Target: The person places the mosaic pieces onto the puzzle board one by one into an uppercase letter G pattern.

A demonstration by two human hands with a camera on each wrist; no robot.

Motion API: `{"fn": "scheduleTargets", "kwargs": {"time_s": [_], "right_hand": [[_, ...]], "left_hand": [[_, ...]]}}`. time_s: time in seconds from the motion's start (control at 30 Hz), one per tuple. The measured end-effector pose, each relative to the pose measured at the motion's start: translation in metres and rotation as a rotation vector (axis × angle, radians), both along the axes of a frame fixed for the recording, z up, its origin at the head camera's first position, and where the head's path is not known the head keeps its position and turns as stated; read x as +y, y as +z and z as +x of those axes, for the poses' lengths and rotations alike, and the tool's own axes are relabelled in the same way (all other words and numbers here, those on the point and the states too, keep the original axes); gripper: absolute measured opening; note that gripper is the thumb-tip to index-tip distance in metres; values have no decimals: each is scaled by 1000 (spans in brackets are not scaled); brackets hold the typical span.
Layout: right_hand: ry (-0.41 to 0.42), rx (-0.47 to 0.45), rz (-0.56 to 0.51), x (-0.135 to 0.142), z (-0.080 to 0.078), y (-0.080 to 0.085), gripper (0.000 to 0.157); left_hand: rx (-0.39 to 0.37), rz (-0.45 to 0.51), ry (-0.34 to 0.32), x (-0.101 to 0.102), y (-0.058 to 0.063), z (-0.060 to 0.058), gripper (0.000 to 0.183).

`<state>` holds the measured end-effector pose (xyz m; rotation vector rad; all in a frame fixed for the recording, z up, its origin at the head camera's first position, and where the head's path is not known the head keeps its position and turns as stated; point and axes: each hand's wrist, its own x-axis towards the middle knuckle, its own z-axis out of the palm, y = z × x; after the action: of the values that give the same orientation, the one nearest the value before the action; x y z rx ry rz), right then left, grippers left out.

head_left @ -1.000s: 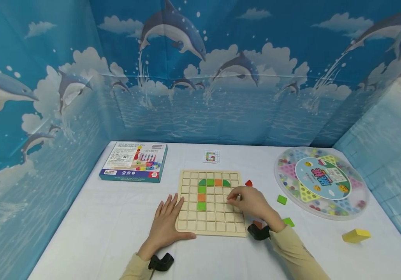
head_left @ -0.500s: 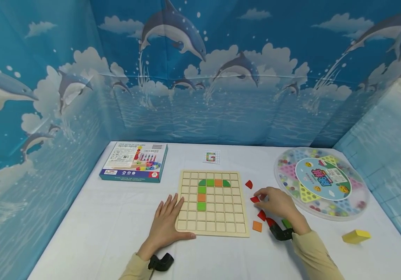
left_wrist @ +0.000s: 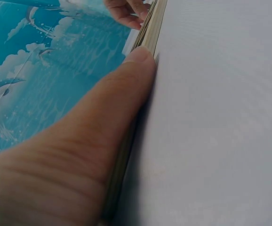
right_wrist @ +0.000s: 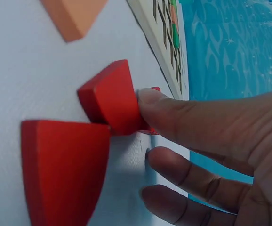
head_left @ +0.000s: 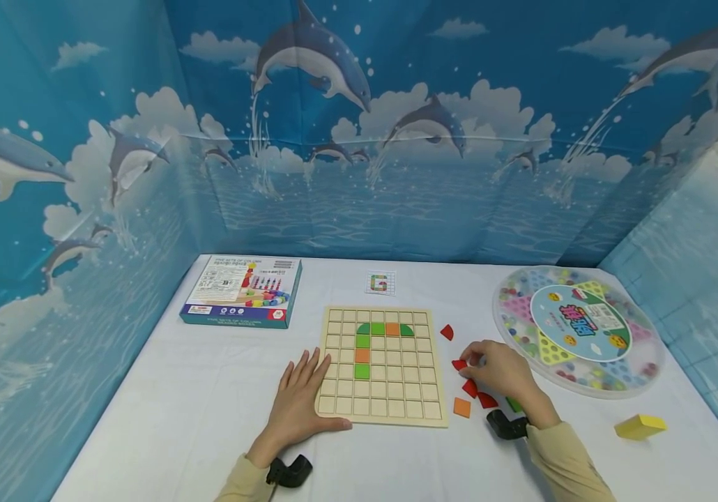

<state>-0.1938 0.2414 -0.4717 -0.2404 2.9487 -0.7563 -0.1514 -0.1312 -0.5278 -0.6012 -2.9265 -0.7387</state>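
Observation:
A wooden grid board (head_left: 384, 411) lies on the white table, with green and orange pieces set in several cells. My left hand (head_left: 298, 397) rests spread at its left edge, the thumb (left_wrist: 140, 56) along the front side. Right of the board, my right hand (head_left: 500, 369) pinches a red quarter-circle block (head_left: 458, 364) between thumb and forefinger, low at the table. Fingers partly cover that block. Two more red quarter-circle blocks (head_left: 470, 388) lie just nearer, large in the right wrist view (right_wrist: 63, 165). Another red one (head_left: 447, 332) lies farther back.
An orange square (head_left: 462, 407) sits by the board's right edge; a green piece (head_left: 514, 404) is half hidden under my right wrist. Behind stand a pattern card (head_left: 380, 282), a toy box (head_left: 240, 289) and a round clear game case (head_left: 644, 369). A yellow block (head_left: 640, 427) stands far right.
My right hand has moved right, from over the board to the red blocks, and taken hold of one. It shifted little over the last half second. My left hand stays put.

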Motion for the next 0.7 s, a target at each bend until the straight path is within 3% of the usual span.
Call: {"fn": "scheduleTargets", "kwargs": {"time_s": [0.4,0.57,0.7], "right_hand": [[-9,74,-59,-10,6,-1,18],[-5,129,-83,-28,10,5,15],[28,124,-158,-50,14,7,13]], "left_hand": [[-9,6,-2,0,0,0,118],[-3,7,-3,0,-1,0,117],[-3,6,-2,0,0,0,117]]}}
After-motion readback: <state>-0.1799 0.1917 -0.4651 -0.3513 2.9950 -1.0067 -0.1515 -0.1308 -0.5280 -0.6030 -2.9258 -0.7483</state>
